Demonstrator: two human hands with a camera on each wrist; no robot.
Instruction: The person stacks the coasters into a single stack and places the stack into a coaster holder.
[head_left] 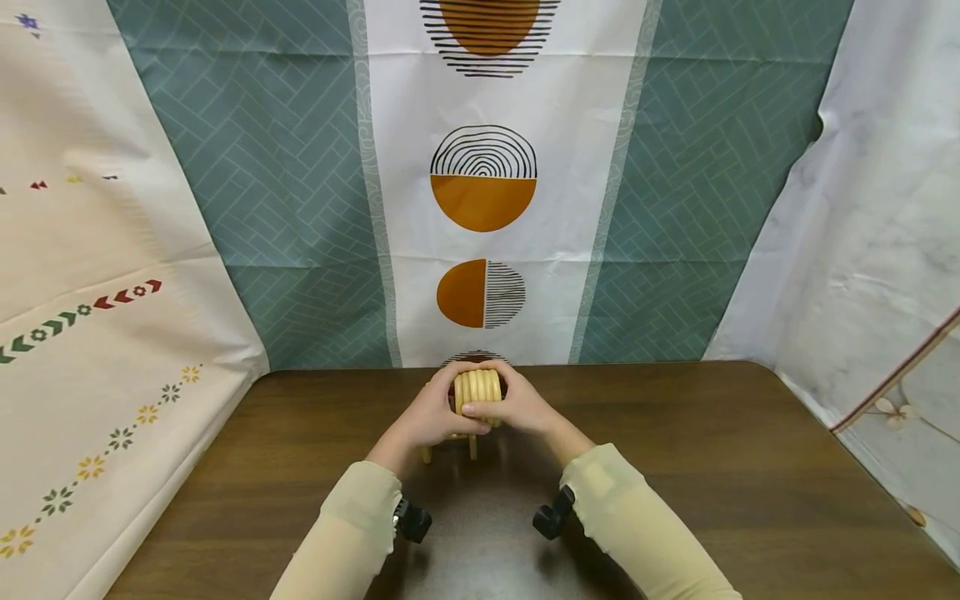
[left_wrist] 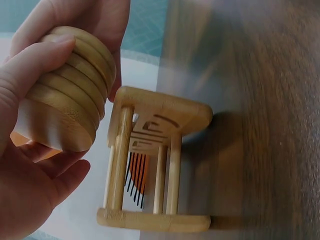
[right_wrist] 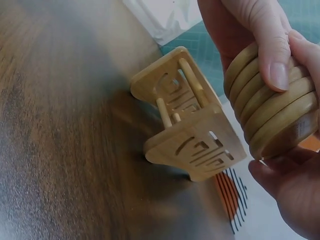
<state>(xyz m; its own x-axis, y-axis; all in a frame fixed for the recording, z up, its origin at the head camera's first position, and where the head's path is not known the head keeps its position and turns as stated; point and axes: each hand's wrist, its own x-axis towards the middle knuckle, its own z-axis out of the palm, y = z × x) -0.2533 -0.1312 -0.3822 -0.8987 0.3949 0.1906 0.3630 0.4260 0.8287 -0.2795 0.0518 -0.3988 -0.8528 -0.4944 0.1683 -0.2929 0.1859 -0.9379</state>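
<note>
Both hands hold a stack of several round wooden coasters [head_left: 477,392] over the table, just beyond its middle. My left hand [head_left: 432,410] curls round the stack from the left, and my right hand [head_left: 525,408] grips it from the right. In the left wrist view the coasters [left_wrist: 70,95] lie face to face, thumb and fingers wrapped about them. The wooden coaster holder [left_wrist: 160,107] stands close by on the table, its slatted dowels free of coasters. From the right wrist, the stack [right_wrist: 275,110] appears beside the holder [right_wrist: 200,127], whose end panels have cut-out patterns.
A dark brown wooden table [head_left: 675,467] spreads around the hands. Behind its far edge hangs a patterned green and white cloth [head_left: 480,100]. A cream embroidered cloth [head_left: 97,375] drapes at the left, and a pale marbled sheet [head_left: 885,208] covers the right side.
</note>
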